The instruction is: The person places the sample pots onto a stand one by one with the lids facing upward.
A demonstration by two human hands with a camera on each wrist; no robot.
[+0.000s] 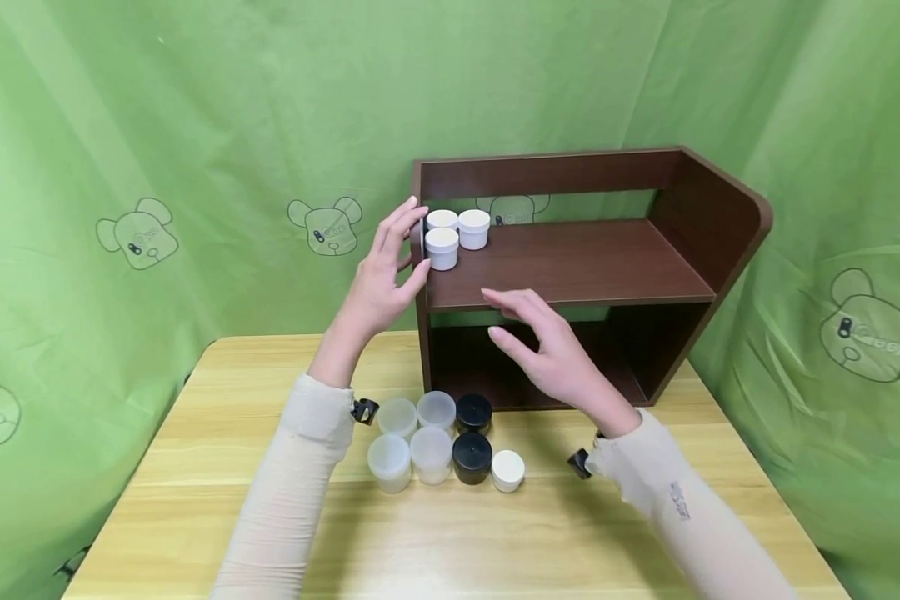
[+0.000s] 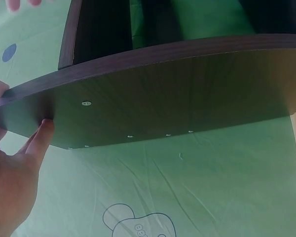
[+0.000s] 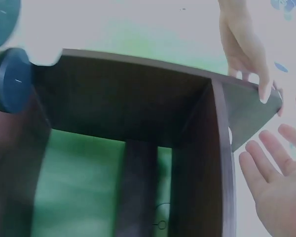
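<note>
At shelf's left panel — left hand (image 1: 381, 279) grip clasps shelf (image 1: 570, 258) | right hand (image 1: 551, 354) released

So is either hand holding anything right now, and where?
The left hand grips the shelf's left side panel at its front edge; the right hand hovers open, holding nothing.
</note>
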